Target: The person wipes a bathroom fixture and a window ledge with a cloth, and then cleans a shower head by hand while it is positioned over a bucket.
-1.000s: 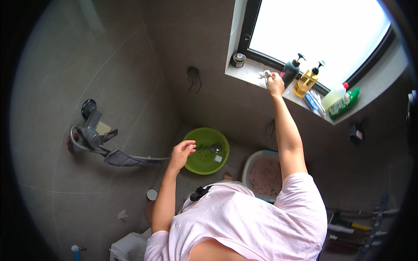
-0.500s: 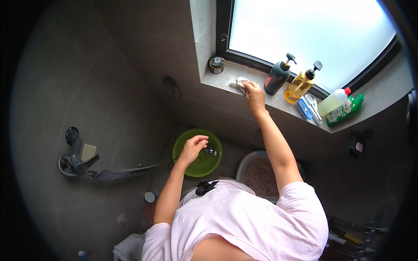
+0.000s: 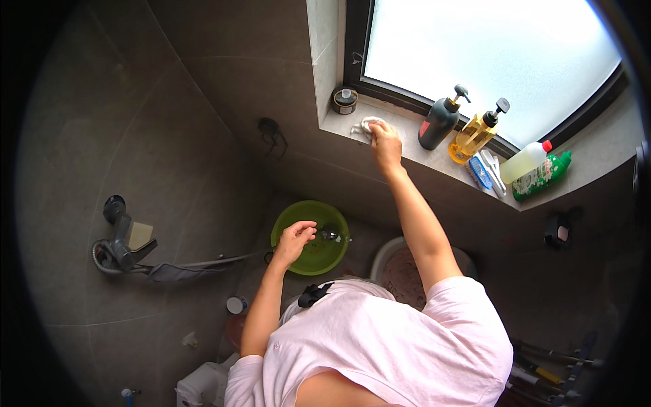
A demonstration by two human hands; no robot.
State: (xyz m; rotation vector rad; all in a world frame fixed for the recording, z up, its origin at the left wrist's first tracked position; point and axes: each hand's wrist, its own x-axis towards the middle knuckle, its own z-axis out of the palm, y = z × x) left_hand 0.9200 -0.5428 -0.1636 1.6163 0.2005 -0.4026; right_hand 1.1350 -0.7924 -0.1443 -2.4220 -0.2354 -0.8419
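On the stone window sill [image 3: 407, 139], my right hand [image 3: 386, 146] presses a crumpled white cloth [image 3: 368, 125] with its fingers closed on it. A small dark round jar [image 3: 344, 100] stands to the left of the cloth. To the right of my hand is a dark pump bottle [image 3: 438, 125] with a red patch, and beside it a clear pump bottle of amber liquid [image 3: 472, 139]. My left hand [image 3: 294, 243] hovers over the rim of a green basin [image 3: 315, 263], its fingers loosely bent and apart, with nothing in them.
Farther right on the sill are a blue brush [image 3: 479, 172], a red-capped bottle [image 3: 525, 163] and a green bottle [image 3: 542, 176]. A tap [image 3: 122, 241] with a hose sticks out of the left wall. A pale tub [image 3: 380, 258] stands on the floor beside the basin. A frosted window [image 3: 488, 61] backs the sill.
My right hand has slid the cloth a little left along the sill, toward the jar. My left hand has shifted slightly down and left relative to the basin. The whole view has turned slightly.
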